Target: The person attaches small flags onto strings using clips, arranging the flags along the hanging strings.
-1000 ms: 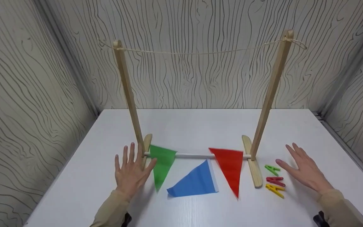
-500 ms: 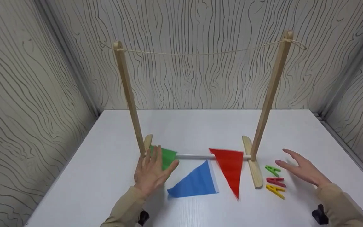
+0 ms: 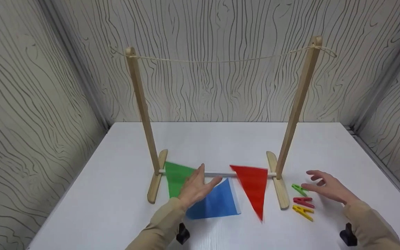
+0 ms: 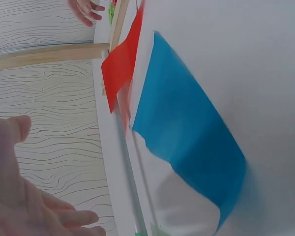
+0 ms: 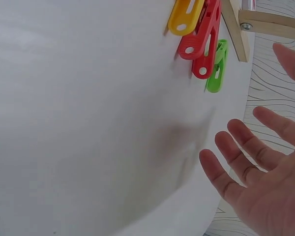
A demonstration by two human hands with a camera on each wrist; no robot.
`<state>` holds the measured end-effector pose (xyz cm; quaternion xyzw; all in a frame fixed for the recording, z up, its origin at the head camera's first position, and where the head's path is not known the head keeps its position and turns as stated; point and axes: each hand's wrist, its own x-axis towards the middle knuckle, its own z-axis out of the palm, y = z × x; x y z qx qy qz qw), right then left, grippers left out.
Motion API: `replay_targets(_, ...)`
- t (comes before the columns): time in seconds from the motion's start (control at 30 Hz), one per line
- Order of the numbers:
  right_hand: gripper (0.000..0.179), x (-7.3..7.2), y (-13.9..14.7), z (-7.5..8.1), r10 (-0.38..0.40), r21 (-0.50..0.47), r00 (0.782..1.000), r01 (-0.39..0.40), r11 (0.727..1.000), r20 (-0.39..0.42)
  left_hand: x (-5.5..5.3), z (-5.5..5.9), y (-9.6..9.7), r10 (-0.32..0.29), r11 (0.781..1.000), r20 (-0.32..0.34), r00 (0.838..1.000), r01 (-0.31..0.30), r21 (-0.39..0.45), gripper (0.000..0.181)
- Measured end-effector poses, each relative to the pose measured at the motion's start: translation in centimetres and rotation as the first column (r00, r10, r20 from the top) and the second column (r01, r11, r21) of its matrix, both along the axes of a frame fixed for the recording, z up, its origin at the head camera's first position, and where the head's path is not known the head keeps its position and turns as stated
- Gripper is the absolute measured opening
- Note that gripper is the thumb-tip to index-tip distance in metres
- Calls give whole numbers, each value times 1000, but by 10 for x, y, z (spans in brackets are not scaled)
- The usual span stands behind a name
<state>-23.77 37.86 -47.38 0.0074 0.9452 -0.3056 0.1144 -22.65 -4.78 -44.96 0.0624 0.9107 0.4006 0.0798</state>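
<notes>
Blue flag (image 3: 221, 202), tip leftward, long axis roughly crosswise, left hand (image 3: 196, 188) near

The place was a small walled booth, like a lab or studio corner, though which could not be told. Pale wood-grain panels (image 3: 207, 93) enclosed a white desk (image 3: 221, 144) on three sides, with grey strips (image 3: 76, 66) down the corners

2 tan sleeves (image 3: 160, 225) (lightly creased), 2 bare hands (image 3: 196, 187), and 1 small black piece (image 3: 183, 234) beside each sleeve.
</notes>
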Motion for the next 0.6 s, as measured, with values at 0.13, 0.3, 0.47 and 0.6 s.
replay_targets(0.13, 80, -1, 1, -2, 9, 2, 1000, -9, 1000, 3, -6, -3, 12, -19, 998, 51, 999, 16, 53, 96)
replay_targets(0.3, 74, -3, 1, -6, 16, 2, 1000, -16, 1000, 2, -11, -7, 26, -30, 989, 97, 995, 15, 147, 92)
replay_targets(0.47, 68, -4, 0, -10, 8, -5, 1000, -8, 1000, 1, -14, -10, 40, -7, 970, 115, 993, -21, 244, 85)
replay_targets(0.6, 64, -6, -1, -12, -1, -3, 1000, 1, 1000, 11, -18, -12, 52, 49, 946, 152, 987, -94, 309, 80)
